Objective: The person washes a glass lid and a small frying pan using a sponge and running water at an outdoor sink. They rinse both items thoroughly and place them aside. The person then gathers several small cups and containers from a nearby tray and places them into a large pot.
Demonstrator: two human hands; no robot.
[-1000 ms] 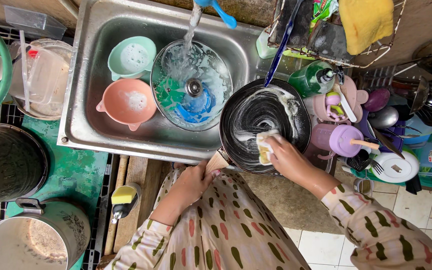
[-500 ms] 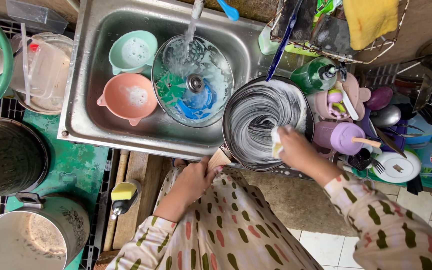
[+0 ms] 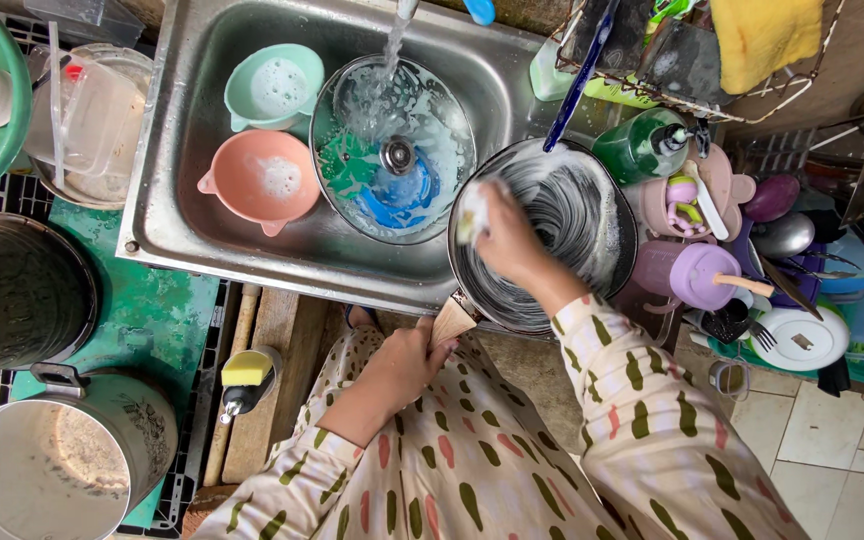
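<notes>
A dark frying pan point(image 3: 572, 215) streaked with white soap foam rests over the right edge of the steel sink point(image 3: 182, 200). My left hand point(image 3: 407, 365) grips its wooden handle point(image 3: 449, 322) at the near rim. My right hand point(image 3: 507, 235) presses a soapy sponge point(image 3: 472, 212) against the pan's left inner side. Water runs from the tap onto a glass lid point(image 3: 392, 150) lying in the sink.
A mint bowl point(image 3: 274, 85) and a pink bowl point(image 3: 262, 178) sit in the sink. Left: a clear container point(image 3: 87, 115), a black pot point(image 3: 17, 290), a white pot point(image 3: 62, 460). Right: a green soap bottle point(image 3: 642, 145), purple cup point(image 3: 687, 272), white plate point(image 3: 802, 340), crowded utensils.
My right hand has swept the sponge from the pan's near right side across to its left inner side. More foam streaks cover the pan. My left hand has stayed on the handle.
</notes>
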